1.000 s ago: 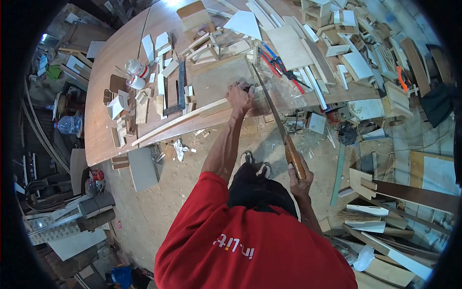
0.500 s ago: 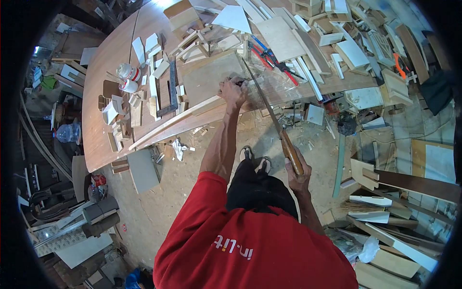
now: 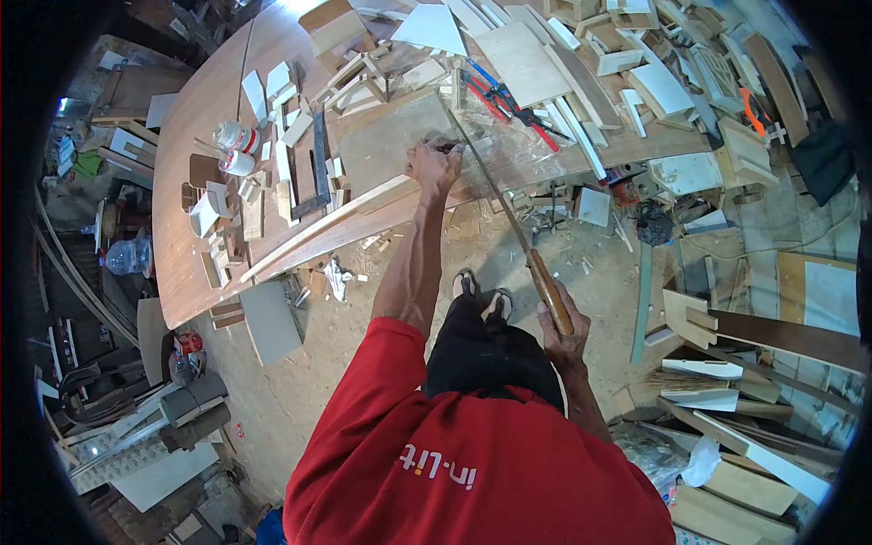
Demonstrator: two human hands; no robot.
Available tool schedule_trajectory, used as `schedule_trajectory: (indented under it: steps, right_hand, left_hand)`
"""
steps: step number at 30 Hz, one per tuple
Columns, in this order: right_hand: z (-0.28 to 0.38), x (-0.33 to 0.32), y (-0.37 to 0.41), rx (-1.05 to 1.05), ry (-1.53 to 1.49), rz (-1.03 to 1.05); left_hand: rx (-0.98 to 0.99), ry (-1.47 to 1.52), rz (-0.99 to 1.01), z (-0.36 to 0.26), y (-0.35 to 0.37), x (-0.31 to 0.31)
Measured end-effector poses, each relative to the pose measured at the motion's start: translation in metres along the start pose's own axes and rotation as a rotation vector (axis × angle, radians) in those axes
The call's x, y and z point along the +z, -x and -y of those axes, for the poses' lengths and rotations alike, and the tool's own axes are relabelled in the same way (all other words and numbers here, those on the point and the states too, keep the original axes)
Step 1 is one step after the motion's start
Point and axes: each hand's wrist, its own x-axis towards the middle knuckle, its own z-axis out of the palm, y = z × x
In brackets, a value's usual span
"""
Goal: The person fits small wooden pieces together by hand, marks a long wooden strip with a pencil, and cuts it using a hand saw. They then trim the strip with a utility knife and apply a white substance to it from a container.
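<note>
At upper middle, the saw (image 3: 491, 188) could slip and nick the curled left hand (image 3: 435, 165); I can't tell what that hand pinches. The right hand (image 3: 565, 331) squeezes the handle (image 3: 549, 292).

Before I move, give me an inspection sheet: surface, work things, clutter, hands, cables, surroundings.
Surface: brown wooden table, crowded at the right.
Work things: handsaw, blade reaching over the table; long wood strip along the near edge.
Clutter: wood pieces, jars, red-and-blue tools.
Hands: left near the strip's end, its hold unclear; right, fingers round the handsaw's handle.
Cables: nothing clearly seen.
Surroundings: scraps on the floor; boards piled at the right.
</note>
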Motion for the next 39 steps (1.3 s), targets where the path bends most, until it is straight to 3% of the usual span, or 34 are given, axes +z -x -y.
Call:
schedule_trajectory:
  steps: [2, 6, 8, 11, 22, 24, 30, 39]
  right_hand:
    - [0.001, -0.001, 0.001, 0.011, 0.006, 0.006]
    - [0.001, -0.001, 0.004, 0.030, 0.015, 0.002]
    - [0.000, -0.001, 0.006, 0.035, 0.021, 0.002]
    - [-0.001, -0.002, 0.008, 0.031, 0.032, 0.009]
    - [0.003, -0.002, 0.017, -0.004, 0.108, 0.013]
    - [0.007, -0.003, 0.018, 0.078, 0.053, 0.038]
    - [0.010, 0.002, 0.018, 0.025, 0.082, 0.042]
    - [0.011, 0.004, 0.015, -0.016, 0.071, -0.001]
  left_hand:
    - [-0.084, -0.018, 0.050, -0.002, -0.001, 0.000]
    - [-0.028, 0.029, 0.097, 0.008, -0.008, 0.005]
    - [0.000, -0.001, -0.060, 0.004, -0.003, 0.006]
    - [0.090, 0.000, -0.089, 0.017, -0.011, 0.017]
    - [0.139, -0.017, -0.109, 0.025, -0.017, 0.024]
    - [0.111, -0.025, -0.104, 0.024, -0.016, 0.023]
    - [0.226, 0.033, -0.133, 0.030, -0.019, 0.024]
    - [0.113, 0.067, -0.072, 0.024, -0.017, 0.019]
